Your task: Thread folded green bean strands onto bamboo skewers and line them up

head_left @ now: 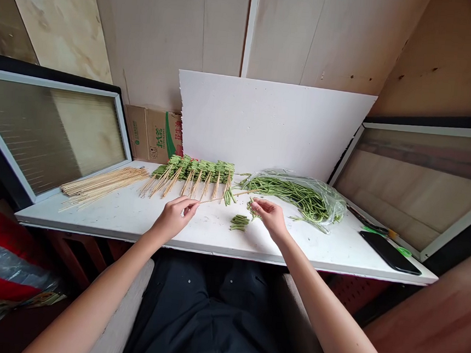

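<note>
My left hand pinches the blunt end of a bamboo skewer, which points right and slightly upward. Cut green bean pieces are threaded crosswise near its middle. On the right, my right hand is closed at the fingertips on a green bean piece, just below the skewer's far end. More short pieces lie beneath those fingers, partly hidden. A small pile of cut bean pieces rests on the table between my hands. Behind them, finished green bean skewers are stacked in a row, sticks toward me.
Bare bamboo skewers lie in a bundle at left. A clear plastic bag of long green beans sits at right. Farther right are a black phone and scissors. A white board and cardboard box stand behind.
</note>
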Available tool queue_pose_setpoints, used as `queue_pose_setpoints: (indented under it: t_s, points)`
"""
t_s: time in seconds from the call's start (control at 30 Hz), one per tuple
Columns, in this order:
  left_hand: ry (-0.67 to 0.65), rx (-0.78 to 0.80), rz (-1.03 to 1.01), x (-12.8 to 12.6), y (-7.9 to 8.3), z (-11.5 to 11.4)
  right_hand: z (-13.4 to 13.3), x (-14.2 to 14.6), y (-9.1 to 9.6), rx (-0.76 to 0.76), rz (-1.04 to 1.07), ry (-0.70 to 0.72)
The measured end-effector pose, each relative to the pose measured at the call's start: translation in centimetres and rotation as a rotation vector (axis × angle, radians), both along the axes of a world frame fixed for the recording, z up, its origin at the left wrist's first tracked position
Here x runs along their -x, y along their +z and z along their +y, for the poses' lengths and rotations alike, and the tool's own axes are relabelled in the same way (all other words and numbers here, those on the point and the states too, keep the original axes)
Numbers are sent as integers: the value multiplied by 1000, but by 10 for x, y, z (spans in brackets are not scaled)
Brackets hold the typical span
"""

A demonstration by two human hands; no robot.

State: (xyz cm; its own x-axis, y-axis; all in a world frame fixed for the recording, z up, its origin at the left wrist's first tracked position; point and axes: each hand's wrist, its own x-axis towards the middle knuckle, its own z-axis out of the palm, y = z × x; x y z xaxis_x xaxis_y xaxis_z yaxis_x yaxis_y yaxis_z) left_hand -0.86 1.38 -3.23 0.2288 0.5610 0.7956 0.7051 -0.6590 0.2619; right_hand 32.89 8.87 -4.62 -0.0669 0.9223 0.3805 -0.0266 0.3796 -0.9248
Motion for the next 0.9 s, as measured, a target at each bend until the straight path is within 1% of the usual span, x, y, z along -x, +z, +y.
queue_pose_setpoints:
  t_s: [0.1,0.17,0.23,0.5,0.77,0.9]
  points:
    - [-5,-6,1,0,0,0,-5,-2,10,144,252,160]
    - [-3,-12,6,0,1,-1,-9,-2,15,190,327,245]
    - [5,-19,14,0,1,-2,-13,-2,19,204,353,277]
    - [-30,-59,-17,-2,-1,-1,-15,-2,20,181,366,277]
    - [-29,-49,-17,-2,-1,0,-12,-2,18,213,407,285]
    - [-17,-50,-18,-2,-1,-1,-12,-3,17,201,392,273]
